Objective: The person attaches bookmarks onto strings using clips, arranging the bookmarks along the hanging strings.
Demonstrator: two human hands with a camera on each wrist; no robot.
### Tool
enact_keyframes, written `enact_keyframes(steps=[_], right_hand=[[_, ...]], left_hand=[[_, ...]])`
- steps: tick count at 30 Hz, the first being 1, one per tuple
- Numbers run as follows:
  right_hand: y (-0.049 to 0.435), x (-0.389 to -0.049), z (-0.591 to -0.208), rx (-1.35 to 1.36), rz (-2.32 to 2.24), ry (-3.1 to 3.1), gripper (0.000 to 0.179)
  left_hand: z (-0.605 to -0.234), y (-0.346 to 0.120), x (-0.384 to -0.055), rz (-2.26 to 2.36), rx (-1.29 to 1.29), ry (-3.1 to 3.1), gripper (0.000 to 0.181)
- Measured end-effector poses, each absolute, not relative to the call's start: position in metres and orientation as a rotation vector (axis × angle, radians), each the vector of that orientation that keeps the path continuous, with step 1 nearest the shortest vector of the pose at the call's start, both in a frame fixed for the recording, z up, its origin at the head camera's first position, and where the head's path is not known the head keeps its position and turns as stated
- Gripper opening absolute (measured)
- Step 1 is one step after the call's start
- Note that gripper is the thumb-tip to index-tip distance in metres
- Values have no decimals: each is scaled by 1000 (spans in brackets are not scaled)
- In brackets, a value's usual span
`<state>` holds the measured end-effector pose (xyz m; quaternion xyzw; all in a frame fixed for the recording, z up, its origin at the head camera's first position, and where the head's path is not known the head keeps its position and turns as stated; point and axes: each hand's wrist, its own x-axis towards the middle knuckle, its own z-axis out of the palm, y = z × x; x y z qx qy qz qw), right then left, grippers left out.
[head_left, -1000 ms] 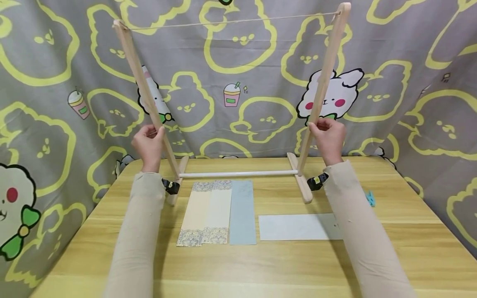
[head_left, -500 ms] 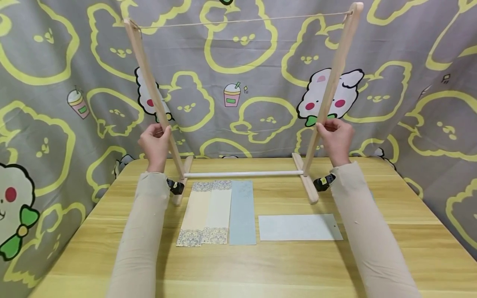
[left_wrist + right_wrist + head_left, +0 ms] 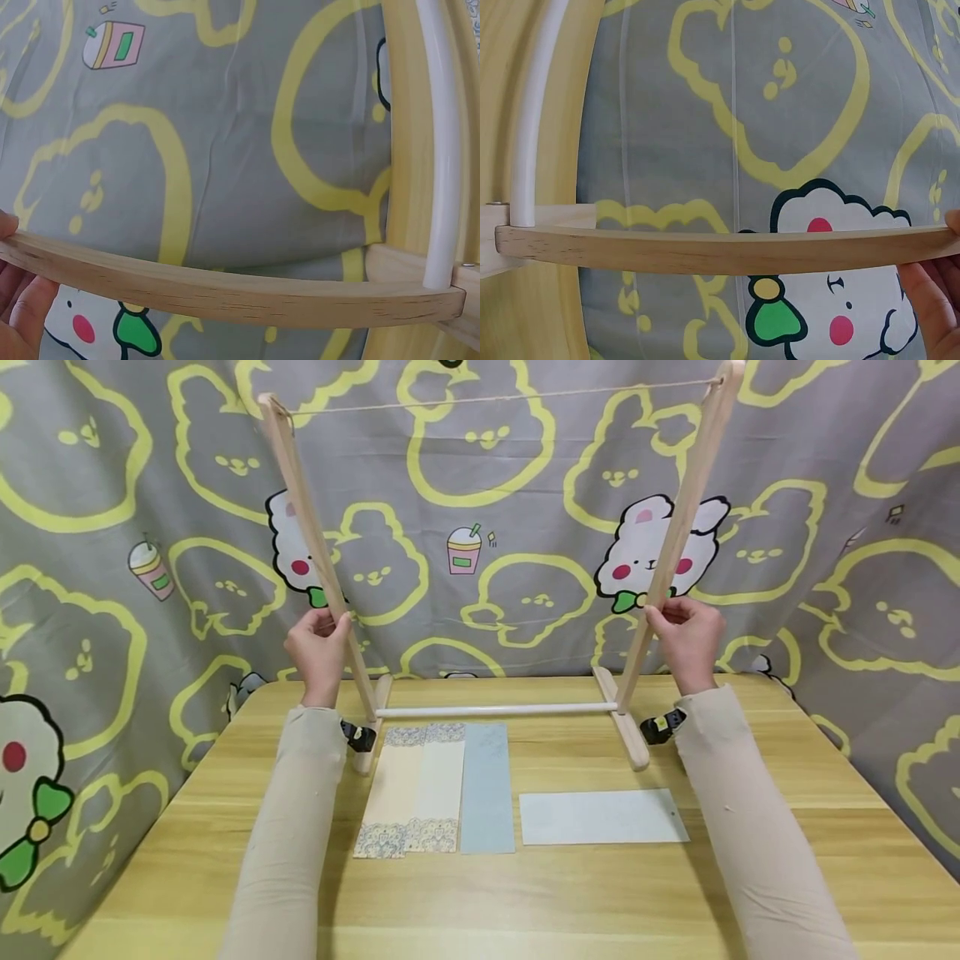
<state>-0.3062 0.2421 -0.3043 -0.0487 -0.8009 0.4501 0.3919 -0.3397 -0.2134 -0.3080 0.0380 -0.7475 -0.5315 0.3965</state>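
A wooden rack stands at the back of the table, with a cord [image 3: 487, 398] strung between its tops and a white rod [image 3: 495, 710] joining it low down. My left hand [image 3: 317, 647] pinches the left upright [image 3: 309, 527] about midway up. On the other side, my right hand [image 3: 692, 639] pinches the right upright [image 3: 686, 518] at a similar height. The left wrist view shows fingers [image 3: 31, 307] against the wooden post [image 3: 225, 292]. In the right wrist view, fingertips [image 3: 928, 296] touch the other post [image 3: 727, 253]. The rack's feet [image 3: 628, 739] appear to rest on the table.
In front of the rack lie two overlapping cream paper strips [image 3: 438, 785] with lace-patterned ends. Beside them is a blue-grey strip [image 3: 487, 789]. A pale strip [image 3: 600, 817] with a small hole lies crosswise to the right. A patterned curtain [image 3: 525, 643] hangs behind the wooden table [image 3: 480, 902].
Both hands have shifted the rack to the right, keeping hold of its uprights. The pale strip's holed end has come out from behind the right sleeve; a small teal item has become hidden.
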Motion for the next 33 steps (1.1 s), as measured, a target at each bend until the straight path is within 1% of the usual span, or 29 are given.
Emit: enact_keyframes(steps=[11,33], right_hand=[[249,-303,-301,-136,1134,-2040,28],[250,-306,-306,-120,1136,-2020,30]], left_hand=[[-308,-208,-343,-1308,94,-1917,28],[-310,-204,-343,-1335,88,-1879,26]])
